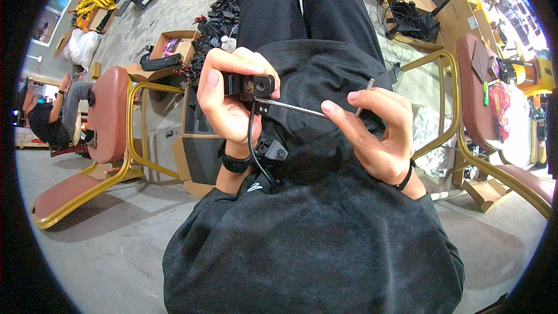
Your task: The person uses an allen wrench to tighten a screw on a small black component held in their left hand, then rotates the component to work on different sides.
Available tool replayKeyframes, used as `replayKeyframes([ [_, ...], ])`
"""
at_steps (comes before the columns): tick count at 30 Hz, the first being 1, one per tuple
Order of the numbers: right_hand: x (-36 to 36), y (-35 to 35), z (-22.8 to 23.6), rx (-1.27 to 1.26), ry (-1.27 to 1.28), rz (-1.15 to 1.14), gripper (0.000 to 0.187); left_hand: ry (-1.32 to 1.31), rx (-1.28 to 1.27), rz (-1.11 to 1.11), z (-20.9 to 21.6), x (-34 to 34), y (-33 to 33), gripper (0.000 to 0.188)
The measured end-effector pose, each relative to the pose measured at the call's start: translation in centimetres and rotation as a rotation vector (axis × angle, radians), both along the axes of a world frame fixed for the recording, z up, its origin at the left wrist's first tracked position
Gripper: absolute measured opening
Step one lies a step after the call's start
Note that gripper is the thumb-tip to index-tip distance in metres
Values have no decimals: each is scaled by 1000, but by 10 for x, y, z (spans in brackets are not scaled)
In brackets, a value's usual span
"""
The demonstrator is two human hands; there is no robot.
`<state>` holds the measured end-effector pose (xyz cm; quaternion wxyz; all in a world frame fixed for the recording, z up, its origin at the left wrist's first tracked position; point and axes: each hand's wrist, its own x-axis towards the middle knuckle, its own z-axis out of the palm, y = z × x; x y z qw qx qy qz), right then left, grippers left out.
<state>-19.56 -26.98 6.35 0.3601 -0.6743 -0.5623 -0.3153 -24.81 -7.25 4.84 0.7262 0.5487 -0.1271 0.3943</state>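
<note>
My left hand (218,99) is closed around a small black box-shaped device with a round lens-like opening (264,85), held up over my lap. A black cable (251,139) hangs from its underside toward my shirt. In my right hand (378,136), the fingers grip a thin metal hex key (290,108) with a crosswise bar. Its long shaft points left, and the tip meets the lower corner of the device. Whether the tip sits in a screw is too small to tell. Below my left hand, near the wrist, is a dark grey bracket-like piece (276,150).
Brown padded chairs with gold frames stand at the left (107,116) and right (474,99). Beyond my legs are a heap of black cables (221,20) and an open cardboard box (180,43). Another box at upper right holds black cables (410,17). A person (49,119) sits far left.
</note>
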Motion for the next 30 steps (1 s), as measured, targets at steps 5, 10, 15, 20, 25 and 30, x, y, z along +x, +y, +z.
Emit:
replayKeyframes([
  [5, 0, 1, -3, 13, 36, -5, 47, 6, -19, -40, 1, 1, 0, 41],
  [10, 1, 1, -4, -5, 56, -9, 49, 19, -28, -53, 2, 1, -2, 41],
  [15, -1, -1, -2, -15, 146, -8, 50, 30, -29, -52, 2, 2, -3, 41],
  [20, -1, -2, -1, -32, 176, 5, 51, 41, -43, -70, 3, 2, -3, 41],
  [25, -1, -2, -1, -28, 182, 21, 50, 54, -68, -87, 3, 1, -2, 41],
  [30, 0, 0, -1, -34, 177, 8, 49, 44, -38, -66, 3, 2, -2, 43],
])
